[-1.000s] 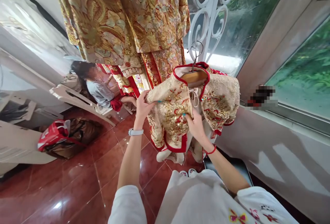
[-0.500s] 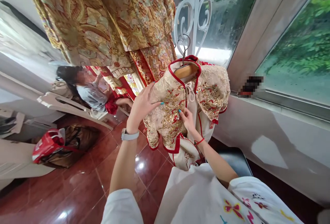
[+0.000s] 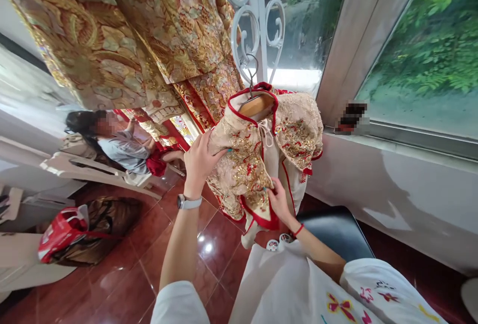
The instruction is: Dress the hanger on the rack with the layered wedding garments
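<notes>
Since half a second ago the right hand (image 3: 278,200) has slid down the front panel of the small embroidered jacket (image 3: 257,160), from about mid-chest to the red-trimmed lower hem, while the left hand (image 3: 201,160) has stayed on the jacket's shoulder and sleeve at its left edge. Left fingers (image 3: 218,153) lie curled over the cream-and-gold fabric, gripping it from the side. Right fingers (image 3: 269,190) are pinching the hem edge, with the thumb in front and the others tucked behind the cloth (how far they close there is hidden).

This jacket hangs on a wooden hanger (image 3: 257,105), whose metal hook is caught on the white scrolled window grille (image 3: 261,20). Its front is parted, showing a plain lining and a tie cord between the two panels. Just behind and above it to the left hangs a much larger gold brocade robe (image 3: 142,40), touching or nearly touching the jacket's left shoulder.

Below the jacket sits a dark stool (image 3: 336,229) on the red tiled floor (image 3: 123,269). Further left, another person (image 3: 119,142) sits near a white chair (image 3: 93,172), and a red-and-brown bag (image 3: 78,229) lies on the floor.
</notes>
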Demonstrator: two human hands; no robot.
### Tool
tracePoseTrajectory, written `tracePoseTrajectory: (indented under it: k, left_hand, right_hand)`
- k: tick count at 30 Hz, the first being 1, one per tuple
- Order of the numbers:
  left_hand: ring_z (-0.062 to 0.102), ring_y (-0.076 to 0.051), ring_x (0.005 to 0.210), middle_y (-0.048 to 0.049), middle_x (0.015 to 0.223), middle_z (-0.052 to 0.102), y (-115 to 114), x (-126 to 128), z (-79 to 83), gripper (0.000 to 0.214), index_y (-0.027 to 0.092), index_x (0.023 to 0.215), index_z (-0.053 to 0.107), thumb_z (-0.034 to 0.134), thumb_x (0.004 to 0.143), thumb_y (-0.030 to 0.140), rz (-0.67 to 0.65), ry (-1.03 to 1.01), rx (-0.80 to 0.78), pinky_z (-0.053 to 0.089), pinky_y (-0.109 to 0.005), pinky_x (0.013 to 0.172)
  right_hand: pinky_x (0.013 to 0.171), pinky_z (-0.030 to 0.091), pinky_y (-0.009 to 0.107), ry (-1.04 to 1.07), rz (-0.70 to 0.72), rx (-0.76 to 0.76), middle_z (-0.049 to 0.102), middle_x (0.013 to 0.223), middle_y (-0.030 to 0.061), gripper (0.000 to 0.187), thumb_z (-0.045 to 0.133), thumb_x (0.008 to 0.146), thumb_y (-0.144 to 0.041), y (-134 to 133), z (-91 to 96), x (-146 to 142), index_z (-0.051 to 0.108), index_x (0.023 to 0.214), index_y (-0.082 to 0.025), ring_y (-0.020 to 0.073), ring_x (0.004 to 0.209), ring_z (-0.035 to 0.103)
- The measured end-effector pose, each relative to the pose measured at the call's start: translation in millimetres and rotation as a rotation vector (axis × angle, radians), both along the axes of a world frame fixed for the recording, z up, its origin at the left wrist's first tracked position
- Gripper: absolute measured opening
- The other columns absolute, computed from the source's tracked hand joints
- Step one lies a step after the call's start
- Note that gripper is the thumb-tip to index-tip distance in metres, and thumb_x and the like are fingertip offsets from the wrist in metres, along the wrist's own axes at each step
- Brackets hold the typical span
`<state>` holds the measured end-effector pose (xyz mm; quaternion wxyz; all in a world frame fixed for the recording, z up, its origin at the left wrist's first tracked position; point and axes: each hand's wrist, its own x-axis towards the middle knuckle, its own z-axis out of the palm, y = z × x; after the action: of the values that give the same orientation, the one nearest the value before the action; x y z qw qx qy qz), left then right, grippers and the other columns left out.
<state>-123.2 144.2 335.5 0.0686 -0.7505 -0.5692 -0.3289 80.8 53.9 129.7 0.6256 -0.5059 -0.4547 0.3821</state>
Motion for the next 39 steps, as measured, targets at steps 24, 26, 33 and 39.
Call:
tracePoseTrajectory:
  k: [24,26,33,39]
  left_hand:
    - [0.065,-0.027,0.111,-0.01,0.123,0.071,5,25,8.0,0.039,0.023,0.129,0.064,0.052,0.097,0.041,-0.057,-0.055,0.064,0.049,-0.036,0.087]
    - [0.067,-0.027,0.102,-0.0102,0.115,0.073,6,30,10.0,0.034,0.023,0.122,0.068,0.051,0.097,0.04,0.031,-0.081,0.055,0.048,-0.036,0.082]
    - [0.059,-0.025,0.072,-0.0095,0.067,0.064,13,39,21.3,0.042,0.018,0.078,0.071,0.044,0.1,0.042,0.333,-0.164,0.085,0.037,-0.033,0.068]
    - [0.065,-0.029,0.095,-0.0141,0.102,0.072,2,40,9.9,0.043,0.016,0.115,0.067,0.049,0.096,0.051,0.237,-0.011,0.039,0.043,-0.034,0.076]
  right_hand:
    - [0.092,0.049,0.032,0.087,0.27,0.052,0.066,0.099,0.004,0.026,0.057,0.083,-0.041,45,6.8,33,0.061,0.101,-0.023,0.0199,0.093,0.06]
    - [0.088,0.05,0.032,0.092,0.359,0.062,0.066,0.096,0.0035,0.027,0.058,0.082,-0.041,43,31.1,19,0.061,0.103,-0.024,0.0199,0.09,0.06]
    - [0.075,0.046,0.03,-0.116,-0.1,0.16,0.065,0.086,0.0045,0.025,0.049,0.09,-0.04,48,91.4,25,0.064,0.093,-0.02,0.0199,0.081,0.056]
    - [0.06,0.036,0.028,-0.131,-0.026,-0.04,0.053,0.064,0.0014,0.041,0.051,0.085,-0.055,100,61.6,15,0.054,0.067,-0.018,0.0154,0.062,0.044]
